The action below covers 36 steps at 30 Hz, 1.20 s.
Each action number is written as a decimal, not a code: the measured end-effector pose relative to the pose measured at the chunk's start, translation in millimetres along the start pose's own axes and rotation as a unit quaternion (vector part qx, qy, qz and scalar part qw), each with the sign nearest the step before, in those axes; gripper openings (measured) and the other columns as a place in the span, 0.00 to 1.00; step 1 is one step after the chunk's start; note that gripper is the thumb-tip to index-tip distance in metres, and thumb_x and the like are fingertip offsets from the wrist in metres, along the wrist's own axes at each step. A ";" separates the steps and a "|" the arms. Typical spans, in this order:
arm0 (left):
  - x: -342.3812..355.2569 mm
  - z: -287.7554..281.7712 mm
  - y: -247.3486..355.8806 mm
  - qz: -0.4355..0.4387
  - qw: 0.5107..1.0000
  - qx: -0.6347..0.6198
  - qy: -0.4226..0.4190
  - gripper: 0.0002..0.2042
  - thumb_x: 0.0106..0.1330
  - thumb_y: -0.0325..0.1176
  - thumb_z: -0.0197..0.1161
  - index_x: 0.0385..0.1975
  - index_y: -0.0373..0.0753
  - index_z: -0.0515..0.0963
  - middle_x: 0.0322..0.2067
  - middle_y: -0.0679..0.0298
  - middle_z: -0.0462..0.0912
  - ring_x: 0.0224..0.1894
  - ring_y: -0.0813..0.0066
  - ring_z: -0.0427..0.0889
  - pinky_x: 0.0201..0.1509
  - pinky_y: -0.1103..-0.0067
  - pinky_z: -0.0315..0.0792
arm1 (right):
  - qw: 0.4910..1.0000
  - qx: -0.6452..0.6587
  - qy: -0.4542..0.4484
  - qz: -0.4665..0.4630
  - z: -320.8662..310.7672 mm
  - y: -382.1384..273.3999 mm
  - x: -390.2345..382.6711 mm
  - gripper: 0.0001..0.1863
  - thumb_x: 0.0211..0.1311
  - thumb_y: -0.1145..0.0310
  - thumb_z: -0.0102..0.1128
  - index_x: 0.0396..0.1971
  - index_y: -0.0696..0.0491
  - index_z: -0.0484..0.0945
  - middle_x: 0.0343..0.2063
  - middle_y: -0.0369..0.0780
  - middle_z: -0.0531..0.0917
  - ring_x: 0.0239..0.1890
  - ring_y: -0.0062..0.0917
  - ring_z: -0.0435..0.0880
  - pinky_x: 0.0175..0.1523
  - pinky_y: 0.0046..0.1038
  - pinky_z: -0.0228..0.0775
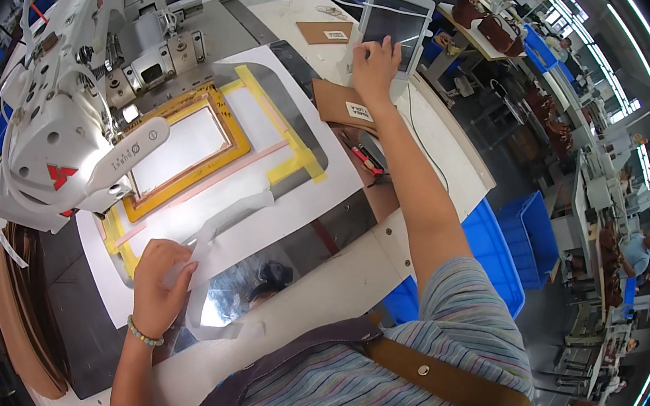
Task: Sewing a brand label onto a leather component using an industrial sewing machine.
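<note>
My left hand (pixel 161 281), a beaded bracelet at its wrist, is closed in a pinch on a whitish translucent strip (pixel 225 220). The strip runs up and to the right over a white sheet (pixel 292 209). My right hand (pixel 376 68) reaches far forward, fingers spread at the front of a grey touchscreen panel (pixel 396 25); contact with the glass is hard to judge. On the white sheet lies a yellow-edged rectangular frame (pixel 240 142), partly under the sewing machine's head (pixel 58 149). Yellow tape (pixel 297 164) marks a border around it.
Brown leather pieces (pixel 340 102) with a white label lie below the panel, beside a small red-and-black tool (pixel 367 160). Another brown piece (pixel 323 32) lies farther back. A stack of brown strips (pixel 25 305) stands at the left. Blue bins (pixel 528 236) sit right of the table.
</note>
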<state>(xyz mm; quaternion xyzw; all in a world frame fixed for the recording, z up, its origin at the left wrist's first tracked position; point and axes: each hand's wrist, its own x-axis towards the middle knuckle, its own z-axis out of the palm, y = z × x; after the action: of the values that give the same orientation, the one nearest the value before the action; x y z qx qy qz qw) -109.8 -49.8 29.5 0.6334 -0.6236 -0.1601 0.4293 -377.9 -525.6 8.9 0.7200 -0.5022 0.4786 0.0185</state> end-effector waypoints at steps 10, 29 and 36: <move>29.9 5.0 26.2 -0.024 0.999 0.000 0.032 0.04 0.64 0.23 0.73 0.35 0.32 0.84 0.30 0.62 0.86 0.29 0.74 0.80 0.31 0.80 0.70 | 0.750 0.367 -0.433 -0.339 -105.3 -230.9 -136.5 0.32 0.74 0.48 0.62 0.70 0.51 0.73 0.60 0.45 0.83 0.63 0.40 0.79 0.73 0.43 0.62; 13.9 13.6 -15.5 -0.172 0.966 -0.191 0.028 0.09 0.73 0.29 0.69 0.49 0.33 0.85 0.29 0.73 0.82 0.32 0.89 0.79 0.36 0.88 0.71 | 0.707 0.421 -0.516 -0.238 -70.8 -229.5 -130.8 0.17 0.76 0.60 0.60 0.56 0.54 0.84 0.54 0.43 0.86 0.57 0.33 0.84 0.63 0.32 0.72; 10.8 20.2 -17.6 -0.203 0.946 -0.233 0.098 0.08 0.69 0.27 0.72 0.44 0.35 0.84 0.30 0.74 0.82 0.32 0.90 0.76 0.36 0.89 0.70 | 0.710 0.389 -0.547 -0.215 -77.7 -241.7 -161.6 0.15 0.68 0.67 0.68 0.51 0.56 0.84 0.40 0.41 0.90 0.41 0.28 0.88 0.51 0.31 0.79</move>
<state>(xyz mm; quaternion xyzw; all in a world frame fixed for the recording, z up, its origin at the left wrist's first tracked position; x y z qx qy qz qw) -111.3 -69.3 8.3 0.6415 -0.3814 -0.3221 0.5825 -257.0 -252.5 46.3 0.8879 -0.0257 0.1374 -0.4382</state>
